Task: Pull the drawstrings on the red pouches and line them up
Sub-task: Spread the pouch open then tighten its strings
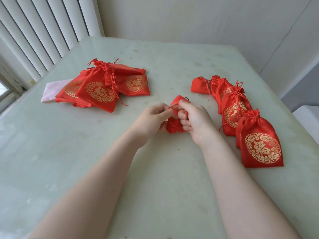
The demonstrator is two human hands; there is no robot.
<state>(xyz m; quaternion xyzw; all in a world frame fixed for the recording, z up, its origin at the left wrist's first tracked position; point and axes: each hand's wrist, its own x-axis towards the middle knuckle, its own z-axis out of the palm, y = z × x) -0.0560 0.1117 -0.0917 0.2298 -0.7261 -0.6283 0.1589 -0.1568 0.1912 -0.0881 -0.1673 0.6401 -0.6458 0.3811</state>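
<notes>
A small red pouch (174, 127) is held between both hands at the table's middle, its mouth bunched up toward me. My left hand (151, 120) pinches a red drawstring (173, 106) at its left side. My right hand (196, 118) grips the pouch and the string on the right. A loose pile of flat red pouches with gold emblems (101, 88) lies at the back left. A curved row of cinched red pouches (241, 111) runs along the right, the nearest one (260, 145) showing its gold emblem.
A pale pink cloth (53, 91) sticks out from under the left pile. The pale green tabletop (86, 152) meets a white wall at the back and vertical blinds (43, 31) at the left. A white ledge (307, 118) sits beyond the right edge.
</notes>
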